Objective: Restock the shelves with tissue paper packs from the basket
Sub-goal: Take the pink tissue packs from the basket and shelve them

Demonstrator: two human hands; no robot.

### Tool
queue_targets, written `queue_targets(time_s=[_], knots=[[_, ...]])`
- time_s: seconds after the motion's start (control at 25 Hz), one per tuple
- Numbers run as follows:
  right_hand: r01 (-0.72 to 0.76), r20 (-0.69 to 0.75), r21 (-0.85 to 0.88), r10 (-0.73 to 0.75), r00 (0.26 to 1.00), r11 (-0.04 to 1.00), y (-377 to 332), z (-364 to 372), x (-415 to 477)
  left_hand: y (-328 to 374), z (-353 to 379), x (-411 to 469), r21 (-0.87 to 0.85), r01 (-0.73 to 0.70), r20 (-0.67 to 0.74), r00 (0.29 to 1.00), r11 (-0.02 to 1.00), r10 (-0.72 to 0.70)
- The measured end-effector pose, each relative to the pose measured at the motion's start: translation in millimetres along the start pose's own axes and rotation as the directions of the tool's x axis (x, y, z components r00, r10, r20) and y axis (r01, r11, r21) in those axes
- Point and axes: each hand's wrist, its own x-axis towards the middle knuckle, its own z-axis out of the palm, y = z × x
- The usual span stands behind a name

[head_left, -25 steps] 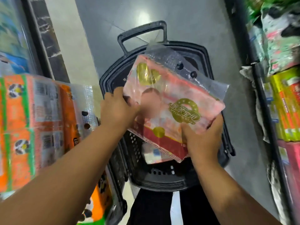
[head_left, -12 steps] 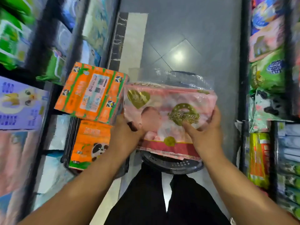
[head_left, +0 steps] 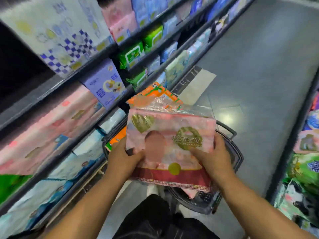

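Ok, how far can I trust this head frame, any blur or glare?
Head view: shelves at left smear with motion blur, worst near the edge; the pink pack between left hand and right hand is fairly sharp; a glare spot shines on the floor.

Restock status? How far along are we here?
Done: one pink tissue pack is out of the basket, held above it.
In hand: the left hand and right hand both grip that pack's sides beside the left shelves.
Left: the pack is not on a shelf yet, and orange packs behind it are unshelved too. What remains in the basket is hidden.
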Motion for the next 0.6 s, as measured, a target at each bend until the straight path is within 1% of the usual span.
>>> queue_targets(time_s=[0.12,0.24,0.36,0.44,0.48,0.6], knots=[[0.046,0.139,0.011,-0.047,0.989,0.999,-31.1,22.2,-17.3,-5.2,-43.8,-31.9,-0.055,0.028,-0.125,0.992,0.998,-0.035],[0.108,0.283,0.006,-0.105,0.953,0.994,-74.1,54.6,-37.8,-18.9,-93.5,-63.6,-0.153,0.076,-0.219,0.970,0.985,-0.108],[0.211,0.401,0.046,-0.212,0.891,0.976,-120.5,95.0,-60.5,-31.2,-140.5,-88.8,-0.286,0.103,-0.257,0.950,0.953,-0.179],[0.294,0.467,0.069,-0.291,0.835,0.953,-151.4,127.4,-82.3,-42.7,-181.1,-103.2,-0.277,0.106,-0.336,0.920,0.955,-0.199],[0.310,0.500,0.098,-0.316,0.806,0.946,-166.1,143.6,-93.5,-50.6,-204.3,-109.5,-0.255,0.092,-0.394,0.899,0.963,-0.190],[0.296,0.566,0.234,-0.377,0.733,0.926,-204.3,191.0,-128.4,-72.6,-275.8,-128.1,-0.245,0.031,-0.512,0.845,0.969,-0.157]])
